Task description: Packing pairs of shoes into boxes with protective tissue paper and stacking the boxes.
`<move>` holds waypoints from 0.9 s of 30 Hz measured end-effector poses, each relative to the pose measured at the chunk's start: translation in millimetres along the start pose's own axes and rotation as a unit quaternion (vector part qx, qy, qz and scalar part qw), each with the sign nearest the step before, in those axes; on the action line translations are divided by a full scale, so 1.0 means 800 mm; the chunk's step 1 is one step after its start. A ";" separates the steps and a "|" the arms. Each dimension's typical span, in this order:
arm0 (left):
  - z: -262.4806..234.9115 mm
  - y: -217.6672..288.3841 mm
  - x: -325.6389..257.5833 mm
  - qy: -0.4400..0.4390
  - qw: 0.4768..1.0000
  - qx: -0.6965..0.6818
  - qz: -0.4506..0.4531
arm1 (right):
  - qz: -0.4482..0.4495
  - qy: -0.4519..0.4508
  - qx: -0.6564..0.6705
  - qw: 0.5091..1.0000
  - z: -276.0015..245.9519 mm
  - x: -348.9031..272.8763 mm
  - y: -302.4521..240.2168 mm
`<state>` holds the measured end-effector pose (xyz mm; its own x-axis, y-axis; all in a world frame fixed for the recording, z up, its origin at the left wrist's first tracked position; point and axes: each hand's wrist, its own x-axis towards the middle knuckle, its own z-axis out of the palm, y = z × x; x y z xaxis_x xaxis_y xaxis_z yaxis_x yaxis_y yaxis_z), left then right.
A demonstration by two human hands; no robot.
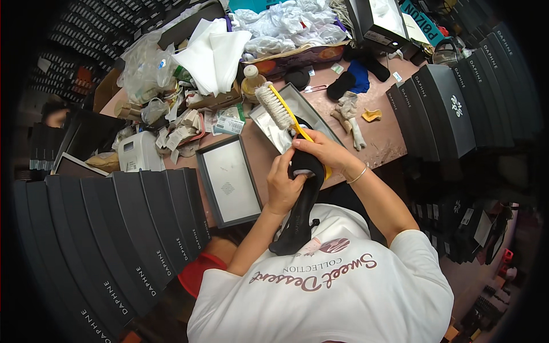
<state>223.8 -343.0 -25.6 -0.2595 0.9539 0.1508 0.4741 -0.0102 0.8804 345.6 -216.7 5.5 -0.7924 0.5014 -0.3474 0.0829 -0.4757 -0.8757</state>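
Note:
In front of my chest I hold a long black shoe [298,214], one end of it near my shirt. My left hand [282,184] is closed around its near side, with the thumb at a pale patch in the opening. My right hand [327,152] is closed on a yellow-handled brush [276,107], whose white bristles point up and left, away from the shoe. The fingers of both hands meet at the shoe, and part of it is hidden behind them. Beyond my hands lies an open grey shoebox [326,120] with white paper inside.
A grey box lid [230,182] lies left of my hands. Dark shoeboxes [137,217] stand in a row at left, more boxes [434,108] at right. A bottle [251,81], a crate of crumpled white paper [291,57], a yellow cloth [372,115] and gloves [350,121] are on the table.

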 end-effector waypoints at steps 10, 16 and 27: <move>-0.024 0.012 0.016 -0.139 0.958 -0.203 -0.146 | 0.024 0.012 0.047 0.999 -0.003 0.015 0.015; -0.083 -0.080 -0.060 -0.065 0.880 -0.380 -0.277 | -0.141 0.096 0.147 0.974 -0.030 0.006 0.012; -0.078 -0.051 -0.090 -0.243 0.435 -0.763 -0.412 | -0.296 0.025 -0.105 0.949 0.001 0.019 -0.074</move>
<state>171.1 -429.7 -44.3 0.5714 0.7697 -0.2847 -0.8182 0.5612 -0.1250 327.9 -181.7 52.0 -0.7088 0.6714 0.2164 -0.2455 0.0528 -0.9680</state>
